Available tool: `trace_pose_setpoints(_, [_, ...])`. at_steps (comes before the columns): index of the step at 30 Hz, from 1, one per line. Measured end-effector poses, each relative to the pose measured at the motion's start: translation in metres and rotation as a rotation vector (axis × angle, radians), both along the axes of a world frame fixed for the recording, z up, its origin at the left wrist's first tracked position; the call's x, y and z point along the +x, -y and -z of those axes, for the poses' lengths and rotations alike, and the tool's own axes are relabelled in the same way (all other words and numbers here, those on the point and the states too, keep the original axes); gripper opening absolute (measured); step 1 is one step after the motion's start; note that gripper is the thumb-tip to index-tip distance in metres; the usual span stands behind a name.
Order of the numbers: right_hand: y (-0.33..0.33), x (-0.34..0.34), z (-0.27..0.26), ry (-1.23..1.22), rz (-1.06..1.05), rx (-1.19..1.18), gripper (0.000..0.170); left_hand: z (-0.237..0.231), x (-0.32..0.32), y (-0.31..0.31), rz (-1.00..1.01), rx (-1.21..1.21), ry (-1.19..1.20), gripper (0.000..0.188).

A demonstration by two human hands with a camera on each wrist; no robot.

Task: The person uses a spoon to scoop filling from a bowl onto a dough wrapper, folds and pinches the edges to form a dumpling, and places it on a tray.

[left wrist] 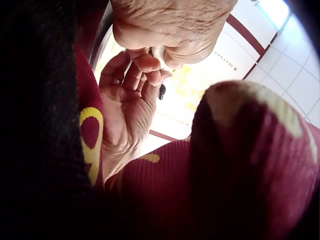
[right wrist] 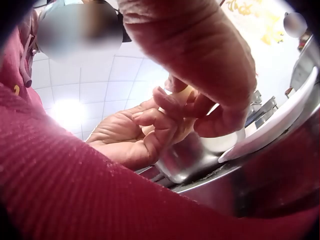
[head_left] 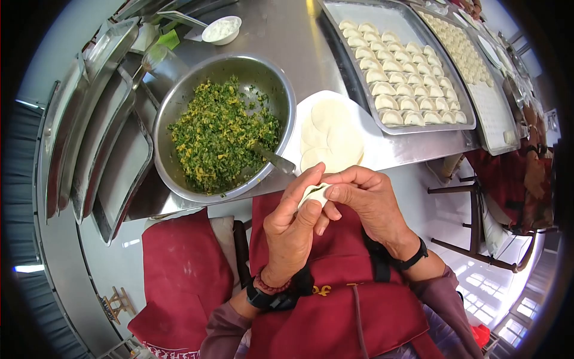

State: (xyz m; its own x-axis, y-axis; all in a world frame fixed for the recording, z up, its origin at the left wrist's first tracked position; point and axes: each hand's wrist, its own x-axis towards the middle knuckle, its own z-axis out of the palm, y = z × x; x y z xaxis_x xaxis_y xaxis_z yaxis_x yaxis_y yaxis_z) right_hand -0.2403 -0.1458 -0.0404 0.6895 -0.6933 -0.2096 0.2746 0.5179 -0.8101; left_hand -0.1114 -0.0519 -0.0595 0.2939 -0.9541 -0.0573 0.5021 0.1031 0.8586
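Both hands meet in front of the apron, just off the table's edge. The left hand (head_left: 291,233) holds a small folded dough piece (head_left: 315,197) between thumb and fingers, a dark filling showing at its opening. At its right end, the right hand (head_left: 373,203) pinches the dough edge with thumb and index finger. In the left wrist view the left hand (left wrist: 170,27) largely hides the dough; the right hand (left wrist: 125,112) is beyond it. The right wrist view shows the right hand (right wrist: 195,55) above the left hand (right wrist: 137,132).
A steel bowl (head_left: 282,84) of green and yellow filling (head_left: 221,128) holds a spoon (head_left: 275,160). Round wrappers (head_left: 338,134) lie on a white plate (head_left: 369,140) behind the hands. Trays of dumplings (head_left: 394,78) stand at back right, empty trays at left, a small white bowl (head_left: 221,31) at the back.
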Motion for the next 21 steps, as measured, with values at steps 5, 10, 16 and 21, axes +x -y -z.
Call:
trace_pose_setpoints(5, [0.0, 0.001, -0.005, 0.063, 0.124, -0.178, 0.008, -0.013, -0.003, 0.012, -0.022, -0.1, 0.111, 0.051])
trace_pose_setpoints(10, [0.007, -0.005, -0.01, 0.122, 0.136, -0.04, 0.009, -0.016, -0.004, 0.018, 0.024, -0.12, 0.072, 0.05])
trace_pose_setpoints(16, [0.011, -0.013, -0.004, 0.147, 0.04, -0.11, 0.011, -0.018, -0.006, 0.02, 0.044, -0.116, 0.091, 0.047])
trace_pose_setpoints(21, [0.014, -0.015, 0.004, -0.084, 0.13, -0.52, 0.011, -0.019, -0.005, 0.014, 0.107, -0.06, 0.159, 0.046])
